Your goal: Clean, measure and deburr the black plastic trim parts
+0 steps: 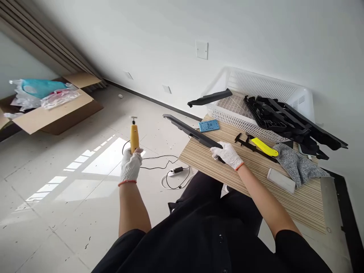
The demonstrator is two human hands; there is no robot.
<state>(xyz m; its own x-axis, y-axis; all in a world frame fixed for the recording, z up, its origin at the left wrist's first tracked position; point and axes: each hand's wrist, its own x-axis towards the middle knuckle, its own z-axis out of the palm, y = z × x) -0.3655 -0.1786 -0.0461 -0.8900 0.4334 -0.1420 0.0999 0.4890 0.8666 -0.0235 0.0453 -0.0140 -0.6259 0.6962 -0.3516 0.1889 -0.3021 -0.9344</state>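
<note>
My left hand [131,165], in a white knit glove, is wrapped round a yellow corded hand tool [134,138] held upright over the floor. The tool ends in a short flat metal tip; its exact kind is unclear. My right hand [226,154], gloved alike, grips the near end of a long black plastic trim strip [190,131]. The strip reaches out past the left edge of the wooden table [301,204], its far end pointing away from me. Near the right hand on the table lie a black caliper [250,146] and a yellow-handled cutter [264,146].
A white plastic basket [241,115] holds several black plastic parts [284,117], some jutting over its rim. A blue-screened phone [209,125], grey cloth [298,165] and white slab [281,180] lie on the table. Cables and a power strip [172,173] lie on the floor; a cardboard box [57,113] stands left.
</note>
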